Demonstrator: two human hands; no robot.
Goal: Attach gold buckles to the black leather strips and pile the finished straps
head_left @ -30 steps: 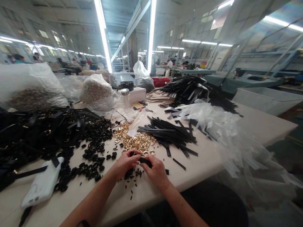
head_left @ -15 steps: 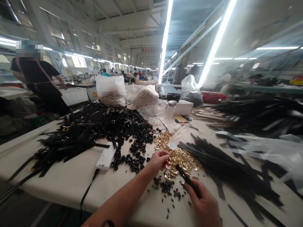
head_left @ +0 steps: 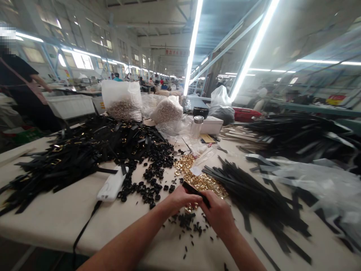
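A short black strap (head_left: 192,189) is held between my two hands, slanting across in front of the gold buckles. My left hand (head_left: 178,200) is closed around its far end, with the thumb along the near side. Farther back on the strap, my right hand (head_left: 216,209) grips it, fingers wrapped around. Whether a buckle is also in my left fingers is hidden. Just beyond the hands lies a heap of gold buckles (head_left: 207,181). Small black pieces (head_left: 186,221) are scattered below the hands. A pile of black keeper loops (head_left: 149,188) lies to their left.
Finished-looking black straps with buckles (head_left: 84,146) are heaped at left, near a white power bank (head_left: 112,185) with a cable. Loose black straps (head_left: 254,199) lie at right, beside plastic sheeting (head_left: 318,184). A clear jar (head_left: 196,127) and filled bags (head_left: 121,101) stand behind.
My hands have come together: the right moved left with the black strap, and the left closed on its far end. The view shifted, so the scene sits farther left.
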